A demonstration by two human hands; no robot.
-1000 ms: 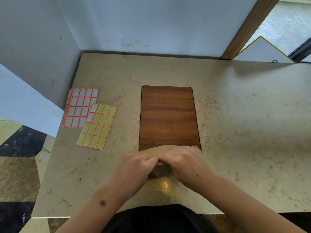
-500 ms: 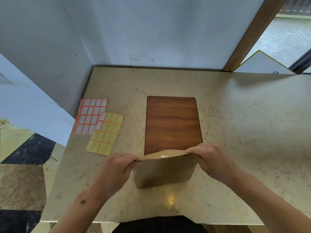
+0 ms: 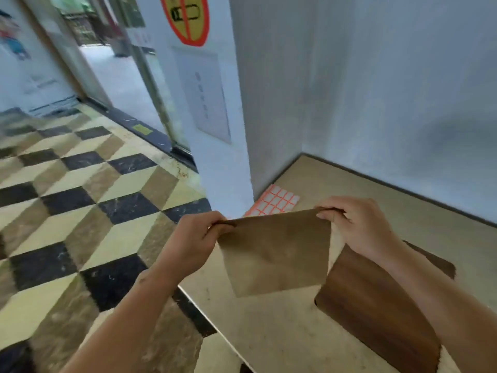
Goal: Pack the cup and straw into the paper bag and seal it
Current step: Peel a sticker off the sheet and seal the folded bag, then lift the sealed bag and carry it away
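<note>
The paper bag [image 3: 274,251] was held clear of the table [image 3: 282,332], its top corners pinched shut by the left hand [image 3: 193,238] and right hand [image 3: 357,227]. No cup or straw was visible. The mouth should probably be spread evenly, without tearing.

brown paper bag [image 3: 274,254]; orange-gridded label sheet [image 3: 274,201]; checkered floor [image 3: 80,205]

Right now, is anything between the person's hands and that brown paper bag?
No. The left hand and the right hand each pinch a top corner of the paper bag, which hangs above the table edge. Nothing lies between them. No cup or straw is in view.
</note>
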